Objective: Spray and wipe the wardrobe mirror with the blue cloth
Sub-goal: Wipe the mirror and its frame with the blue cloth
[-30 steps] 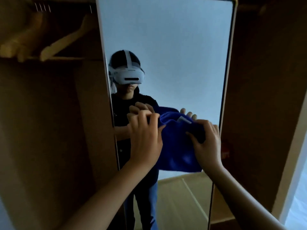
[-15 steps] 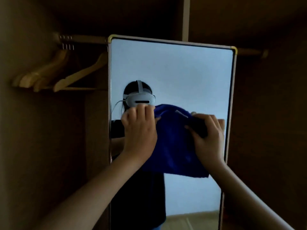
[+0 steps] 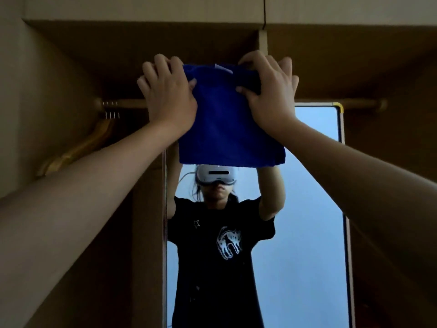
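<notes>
The blue cloth [image 3: 227,129] hangs flat in front of the top edge of the wardrobe mirror [image 3: 307,209], hiding its upper left corner. My left hand [image 3: 168,93] pinches the cloth's upper left corner, thumb on the front and fingers spread behind. My right hand [image 3: 268,91] pinches the upper right corner the same way. Both arms are raised high. The mirror reflects a person with raised arms. No spray bottle is in view.
A wooden clothes rail [image 3: 361,104] runs behind the mirror's top, with wooden hangers [image 3: 78,147] on it at the left. The wardrobe's top panel [image 3: 142,36] and a vertical divider [image 3: 263,41] lie just above my hands. Dark wardrobe walls flank the mirror.
Both hands have lifted the cloth from the middle of the mirror up to its top edge, and my view has tilted upward with them.
</notes>
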Demonstrator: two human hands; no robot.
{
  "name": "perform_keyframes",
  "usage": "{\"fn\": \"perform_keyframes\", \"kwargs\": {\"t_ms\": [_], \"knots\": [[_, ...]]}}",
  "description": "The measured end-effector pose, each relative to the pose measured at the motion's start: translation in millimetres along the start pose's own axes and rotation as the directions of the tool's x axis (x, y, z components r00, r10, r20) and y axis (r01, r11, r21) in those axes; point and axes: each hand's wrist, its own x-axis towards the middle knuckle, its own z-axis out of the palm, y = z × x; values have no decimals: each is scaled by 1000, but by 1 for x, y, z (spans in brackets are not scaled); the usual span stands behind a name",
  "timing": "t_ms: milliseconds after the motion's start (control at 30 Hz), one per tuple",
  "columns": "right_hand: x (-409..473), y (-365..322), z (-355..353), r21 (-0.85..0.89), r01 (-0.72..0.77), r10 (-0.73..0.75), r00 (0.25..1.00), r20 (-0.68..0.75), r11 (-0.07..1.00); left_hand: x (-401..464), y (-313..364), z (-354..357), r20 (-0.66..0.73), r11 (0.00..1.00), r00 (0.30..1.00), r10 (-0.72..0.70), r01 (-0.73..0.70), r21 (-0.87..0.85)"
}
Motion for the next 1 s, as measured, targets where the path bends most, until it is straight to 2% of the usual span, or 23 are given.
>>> {"fn": "perform_keyframes", "kwargs": {"t_ms": [67,133,233,267,333,400,467,500,567,600,667,800,1000], "knots": [[14,-5,1,-21,0,0,1000,29,1000,14,-3,-2,88,998,996,-34,38,-44],[21,-9,3,-80,-18,23,998,56,997,23,-6,-3,230,976,969,-89,131,-172],[22,-11,8,-136,-92,95,995,16,987,26,-12,3,477,831,869,-133,360,-424],[21,-12,9,-161,-86,85,996,-13,983,26,-14,4,516,786,847,-127,404,-468],[22,-14,8,-275,1,-14,999,-43,961,25,-17,7,518,735,849,-108,419,-533],[25,-16,8,-367,154,-135,988,77,917,24,-17,11,454,760,887,-88,354,-545],[28,-14,9,-286,272,-194,942,273,919,23,-15,14,316,884,948,-38,179,-431],[27,-12,10,-207,260,-181,924,338,943,21,-15,16,246,924,969,24,73,-376],[22,-7,10,-75,136,-99,923,373,988,17,-16,18,209,923,967,145,-56,-381],[19,-5,10,-57,106,-76,922,381,993,14,-15,18,216,913,956,200,-102,-395],[14,-2,12,-126,178,-114,910,398,976,6,-14,20,184,907,936,300,-220,-358],[8,7,21,-238,316,-234,919,317,918,-1,-11,26,80,910,929,361,-332,-250],[-12,28,21,-188,364,-356,931,79,912,-12,6,30,-25,910,920,391,-390,-142]]}}
